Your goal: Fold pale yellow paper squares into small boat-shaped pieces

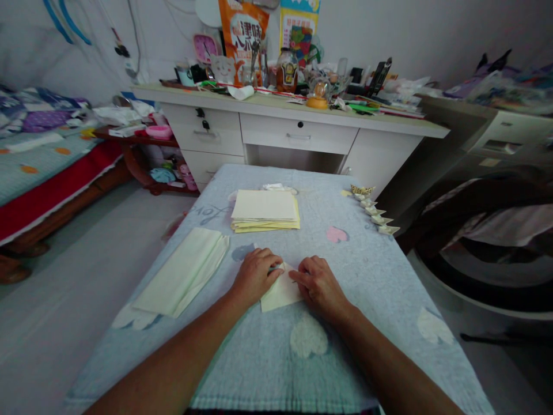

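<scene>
A small sheet of pale yellow paper (pixel 280 294) lies on the cloth-covered table between my hands, its far end partly covered by my fingers. My left hand (pixel 259 271) is closed on the paper's upper left, thumb toward the middle. From the other side my right hand (pixel 319 282) presses the paper's right edge, its fingers curled and the index pointing inward. Beyond them rests a stack of pale yellow sheets (pixel 265 208). To the left is a longer pile of folded paper (pixel 185 268). Several small folded paper boats (pixel 375 212) stand in a row at the far right.
A blue patterned cloth (pixel 358 357) covers the table. Behind it stands a white desk (pixel 298 135) crowded with jars, bags and small items. At the right is a front-loading washing machine (pixel 488 155); a bed (pixel 52 178) is at the left.
</scene>
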`<state>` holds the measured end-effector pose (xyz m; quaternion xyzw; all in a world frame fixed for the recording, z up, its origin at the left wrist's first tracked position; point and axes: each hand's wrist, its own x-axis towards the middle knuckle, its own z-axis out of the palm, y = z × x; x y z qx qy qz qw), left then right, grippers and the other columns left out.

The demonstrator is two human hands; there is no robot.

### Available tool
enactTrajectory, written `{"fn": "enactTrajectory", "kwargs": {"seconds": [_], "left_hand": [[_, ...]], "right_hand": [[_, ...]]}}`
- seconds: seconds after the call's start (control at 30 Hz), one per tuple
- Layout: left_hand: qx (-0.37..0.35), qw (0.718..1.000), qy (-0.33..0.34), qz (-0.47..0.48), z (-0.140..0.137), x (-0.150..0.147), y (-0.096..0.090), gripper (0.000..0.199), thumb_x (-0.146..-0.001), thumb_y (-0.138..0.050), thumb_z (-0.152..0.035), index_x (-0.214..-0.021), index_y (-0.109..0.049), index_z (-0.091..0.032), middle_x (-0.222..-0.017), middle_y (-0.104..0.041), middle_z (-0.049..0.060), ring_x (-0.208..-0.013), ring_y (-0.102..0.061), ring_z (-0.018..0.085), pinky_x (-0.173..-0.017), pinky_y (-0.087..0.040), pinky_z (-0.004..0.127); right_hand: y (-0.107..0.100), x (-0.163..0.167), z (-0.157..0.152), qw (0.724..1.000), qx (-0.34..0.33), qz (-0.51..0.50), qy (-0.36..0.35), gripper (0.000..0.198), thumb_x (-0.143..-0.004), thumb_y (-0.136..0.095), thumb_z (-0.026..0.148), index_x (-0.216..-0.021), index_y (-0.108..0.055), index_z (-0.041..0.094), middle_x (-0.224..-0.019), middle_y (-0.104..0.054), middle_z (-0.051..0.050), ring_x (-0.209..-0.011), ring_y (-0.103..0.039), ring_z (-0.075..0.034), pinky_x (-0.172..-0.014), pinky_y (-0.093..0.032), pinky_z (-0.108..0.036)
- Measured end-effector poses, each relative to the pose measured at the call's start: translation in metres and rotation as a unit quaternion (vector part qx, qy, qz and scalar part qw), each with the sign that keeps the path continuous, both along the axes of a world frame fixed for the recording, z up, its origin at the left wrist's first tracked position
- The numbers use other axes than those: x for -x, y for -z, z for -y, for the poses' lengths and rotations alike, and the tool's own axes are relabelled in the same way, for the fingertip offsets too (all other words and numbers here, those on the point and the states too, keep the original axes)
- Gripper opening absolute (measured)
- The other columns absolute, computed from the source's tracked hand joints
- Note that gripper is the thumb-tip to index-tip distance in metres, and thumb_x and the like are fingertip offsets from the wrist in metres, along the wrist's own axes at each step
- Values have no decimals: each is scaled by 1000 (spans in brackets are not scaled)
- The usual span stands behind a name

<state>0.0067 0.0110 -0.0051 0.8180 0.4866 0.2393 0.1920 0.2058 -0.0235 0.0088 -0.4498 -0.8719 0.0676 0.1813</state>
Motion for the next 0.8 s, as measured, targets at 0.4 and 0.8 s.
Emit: {"fn": "enactTrajectory", "kwargs": {"seconds": [0.4,0.8], "left_hand": [[2,1000,7,-1,-1,-2,-2,11,-80,-66,-22,-90,-69,-20,-86,-66,4,-88,-59,22,-86,-41,37],[1,1000,29,0,-3,2,-1,14,-81,-65,-24,-93,-69,-21,-91,-67,5,-92,-59,21,-92,-40,38]], "right_hand": [[-3,0,0,999,-4,40,-17,20,-81,-56,7,-92,-67,20,-86,-54,-5,-84,-41,-19,-74,-29,-31],[-2,-1,2,999,3,35,-25,20,-79,-58,7,-92,-66,20,-88,-54,-5,-86,-42,-19,-75,-29,-32]]}}
